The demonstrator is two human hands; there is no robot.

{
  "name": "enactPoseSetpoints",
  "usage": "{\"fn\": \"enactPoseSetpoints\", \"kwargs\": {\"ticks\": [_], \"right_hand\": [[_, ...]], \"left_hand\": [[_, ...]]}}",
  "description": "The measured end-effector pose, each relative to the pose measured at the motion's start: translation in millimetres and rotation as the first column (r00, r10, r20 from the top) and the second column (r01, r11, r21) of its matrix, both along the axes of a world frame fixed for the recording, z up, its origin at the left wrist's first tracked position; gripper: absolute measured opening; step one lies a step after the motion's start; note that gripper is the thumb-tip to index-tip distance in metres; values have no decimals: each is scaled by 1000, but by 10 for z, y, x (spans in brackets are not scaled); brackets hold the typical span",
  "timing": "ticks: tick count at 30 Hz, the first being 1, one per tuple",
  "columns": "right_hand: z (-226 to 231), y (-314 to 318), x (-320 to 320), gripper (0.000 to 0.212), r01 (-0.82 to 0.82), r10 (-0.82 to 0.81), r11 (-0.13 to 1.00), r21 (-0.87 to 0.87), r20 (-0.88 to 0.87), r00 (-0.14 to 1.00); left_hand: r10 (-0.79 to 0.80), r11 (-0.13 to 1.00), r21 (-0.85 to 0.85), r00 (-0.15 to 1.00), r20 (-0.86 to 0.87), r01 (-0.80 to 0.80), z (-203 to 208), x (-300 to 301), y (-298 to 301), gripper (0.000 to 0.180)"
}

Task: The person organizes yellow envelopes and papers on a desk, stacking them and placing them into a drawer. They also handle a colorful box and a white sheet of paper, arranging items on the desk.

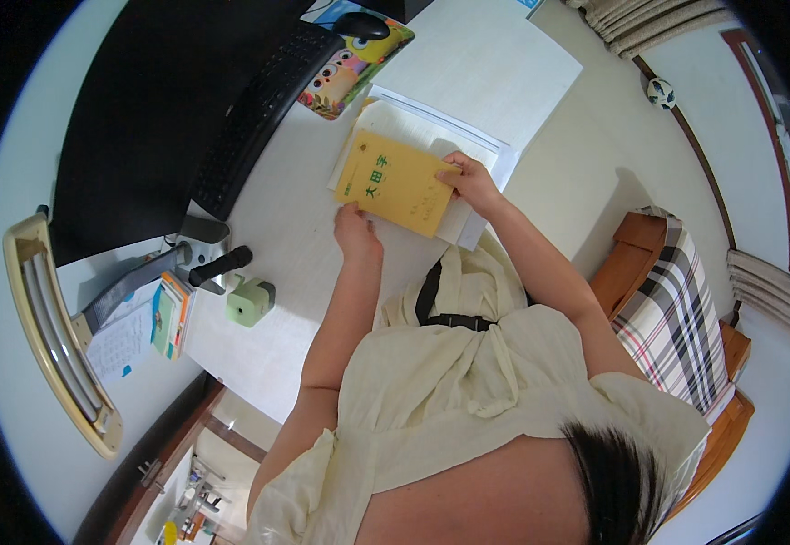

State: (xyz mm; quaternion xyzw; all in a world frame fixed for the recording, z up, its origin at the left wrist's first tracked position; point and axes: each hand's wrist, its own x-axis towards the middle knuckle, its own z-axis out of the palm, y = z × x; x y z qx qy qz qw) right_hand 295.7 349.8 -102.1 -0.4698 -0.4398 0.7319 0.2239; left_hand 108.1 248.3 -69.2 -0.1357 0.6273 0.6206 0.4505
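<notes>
Between both hands is a yellow exercise book (404,186) with green print on its cover, closed. My right hand (473,185) grips its right edge, thumb on the cover and fingers underneath. At the lower left corner of the book, my left hand (356,229) pinches the edge, its fingers partly hidden beneath. Under the yellow book lie white papers or open books (459,136) on the white desk, showing past its far and right sides.
A black keyboard (263,113) and a black monitor (141,118) stand at the left. A black mouse (361,25) rests on a colourful mouse pad (350,73). A green pencil sharpener (251,302), a black flashlight-like object (221,265) and upright books (173,313) sit at the near left.
</notes>
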Motion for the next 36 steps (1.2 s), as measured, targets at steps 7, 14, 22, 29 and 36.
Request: {"fn": "enactPoseSetpoints", "kwargs": {"ticks": [7, 14, 22, 29, 36], "right_hand": [[58, 3, -137, 10, -36, 36, 999, 26, 18, 999], [-6, -1, -201, 10, 68, -64, 997, -49, 64, 996], [50, -17, -342, 22, -35, -67, 982, 187, 510, 857], [167, -219, 19, 53, -171, -669, 581, 796, 586, 457], [-184, -486, 522, 60, 437, -384, 899, -17, 449, 807]], "left_hand": [[-492, 857, -315, 467, -735, 407, -369, -560, 202, 66], [-723, 665, -594, 190, -664, 454, -175, -560, 352, 54], [-784, 559, -730, -37, -620, 393, -361, -637, 372, 49], [-860, 438, -808, -78, -504, 394, -156, -618, 468, 37], [-906, 393, -772, 64, -419, 500, -293, -786, 590, 40]]}}
